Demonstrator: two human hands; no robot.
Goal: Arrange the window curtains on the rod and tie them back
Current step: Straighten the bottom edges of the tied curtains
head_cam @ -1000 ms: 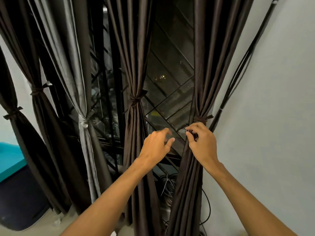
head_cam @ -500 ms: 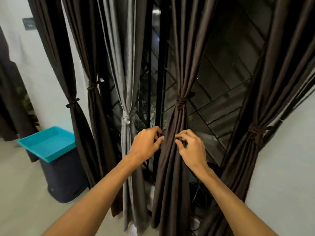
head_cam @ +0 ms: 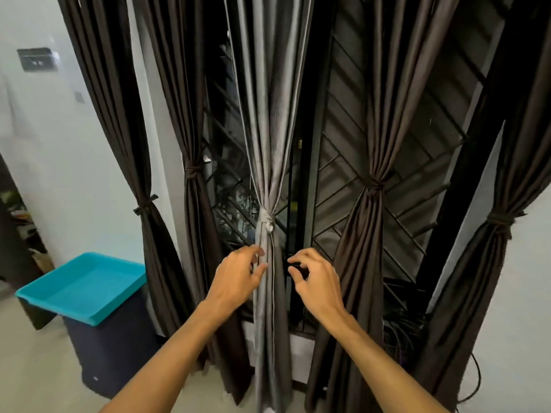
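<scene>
Five curtains hang across the window, and each one is already gathered and bound at its waist. From the window's left edge they are the left-end dark curtain (head_cam: 149,248), a second dark curtain (head_cam: 193,219), the grey curtain (head_cam: 268,144) in the middle, a third dark curtain (head_cam: 369,234) and the right-end dark curtain (head_cam: 489,278). The grey tie (head_cam: 266,217) is knotted tight. So are the dark ties on the others, as far as the frame shows.

Both hands are at the grey curtain, just below its knot. The left hand (head_cam: 238,278) has its fingers loosely curved, with thumb and forefinger against the curtain's left side. I cannot tell whether they have actually closed on a fold. The right hand (head_cam: 317,283) is half curled just beside the curtain's right side, not touching it, with nothing visible in its grasp.

The tying looks essentially done. What seems left is tidying, such as evening out the grey pleats or checking that knot. The rod is out of view above the frame, so how the curtains are spaced along it cannot be judged.

By the wall on the left, a teal tray (head_cam: 38,296) sits on a dark bin (head_cam: 113,353).
</scene>
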